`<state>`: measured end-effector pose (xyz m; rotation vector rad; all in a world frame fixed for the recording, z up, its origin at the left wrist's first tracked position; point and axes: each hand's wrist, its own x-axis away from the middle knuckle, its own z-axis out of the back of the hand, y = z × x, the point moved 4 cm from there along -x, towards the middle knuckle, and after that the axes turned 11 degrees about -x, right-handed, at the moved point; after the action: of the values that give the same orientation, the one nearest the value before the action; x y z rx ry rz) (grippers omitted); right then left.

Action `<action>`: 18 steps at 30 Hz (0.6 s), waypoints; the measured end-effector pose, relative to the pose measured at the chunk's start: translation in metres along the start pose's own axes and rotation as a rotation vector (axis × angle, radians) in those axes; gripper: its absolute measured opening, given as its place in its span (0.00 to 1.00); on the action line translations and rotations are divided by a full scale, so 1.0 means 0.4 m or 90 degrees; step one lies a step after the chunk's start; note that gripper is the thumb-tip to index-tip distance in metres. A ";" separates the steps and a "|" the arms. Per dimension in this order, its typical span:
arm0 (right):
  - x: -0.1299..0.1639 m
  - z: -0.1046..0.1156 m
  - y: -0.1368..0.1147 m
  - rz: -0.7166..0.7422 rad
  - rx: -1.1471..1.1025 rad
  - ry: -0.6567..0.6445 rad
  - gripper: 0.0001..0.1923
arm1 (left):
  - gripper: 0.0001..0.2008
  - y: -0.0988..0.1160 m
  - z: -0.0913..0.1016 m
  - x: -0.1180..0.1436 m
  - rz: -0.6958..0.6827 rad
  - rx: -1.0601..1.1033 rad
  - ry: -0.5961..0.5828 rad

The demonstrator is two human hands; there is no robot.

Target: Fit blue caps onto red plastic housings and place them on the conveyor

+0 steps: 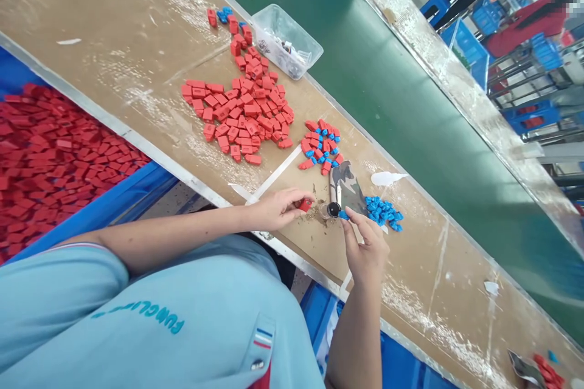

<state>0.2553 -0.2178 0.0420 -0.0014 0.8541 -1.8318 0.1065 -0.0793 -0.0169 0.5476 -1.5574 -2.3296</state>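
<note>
My left hand (pixel 279 209) pinches a small red plastic block (pixel 305 204) between thumb and fingertips, just above the worktable. In my right hand (pixel 365 243) a small blue plastic piece (pixel 343 214) is held at the fingertips. That piece is beside a small round container with a black top (pixel 334 209); whether they touch I cannot tell. A camouflage cloth (pixel 349 187) lies right behind the container. Close by my right hand is a heap of blue pieces (pixel 384 213). A mixed cluster of red and blue parts (pixel 322 146) lies beyond my hands.
A large pile of red blocks (pixel 246 109) covers the table's middle left. Behind it stands a clear plastic tub (pixel 287 42) with small items. A blue crate (pixel 150 185) full of red blocks is at left. A green conveyor belt (pixel 410 85) runs along the far side.
</note>
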 end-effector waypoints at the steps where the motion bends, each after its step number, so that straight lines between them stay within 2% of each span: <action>1: -0.002 -0.002 0.001 0.007 0.007 -0.001 0.12 | 0.14 -0.001 -0.001 0.000 0.009 0.015 -0.010; 5: -0.010 -0.010 0.003 0.027 0.030 -0.019 0.13 | 0.12 -0.007 -0.003 -0.003 0.045 0.073 -0.008; 8: -0.016 -0.015 0.003 0.033 0.036 -0.033 0.14 | 0.11 -0.018 -0.008 -0.004 0.067 0.067 0.008; 13: -0.019 -0.020 0.004 0.047 0.043 -0.053 0.13 | 0.13 -0.032 -0.017 0.001 0.076 0.130 -0.004; 18: -0.019 -0.019 0.001 0.068 0.044 -0.054 0.12 | 0.11 -0.031 -0.005 0.000 0.066 0.103 0.059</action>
<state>0.2559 -0.2074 0.0390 0.0095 0.7187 -1.7475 0.1071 -0.0764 -0.0291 0.5887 -1.6971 -2.0856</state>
